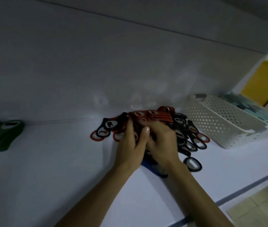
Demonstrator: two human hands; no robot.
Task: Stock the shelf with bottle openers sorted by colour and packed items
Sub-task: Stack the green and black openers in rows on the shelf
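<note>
A mixed heap of red and dark blue bottle openers (181, 128) lies on the white shelf (48, 177), against the back wall. Both hands are sunk into the near side of the heap. My left hand (130, 145) has its fingers reaching into the openers and its thumb raised. My right hand (162, 145) curls over openers beside it, its fingers hidden in the pile. What each hand holds is blurred. A single dark opener (192, 164) lies apart at the front right. A group of green openers (0, 136) sits at the far left.
A white perforated basket (211, 126) stands right of the heap. Behind it is a tray of pale teal items (251, 108), and a yellow packet (261, 82) leans at the far right. The shelf's front edge (244, 189) runs along the lower right.
</note>
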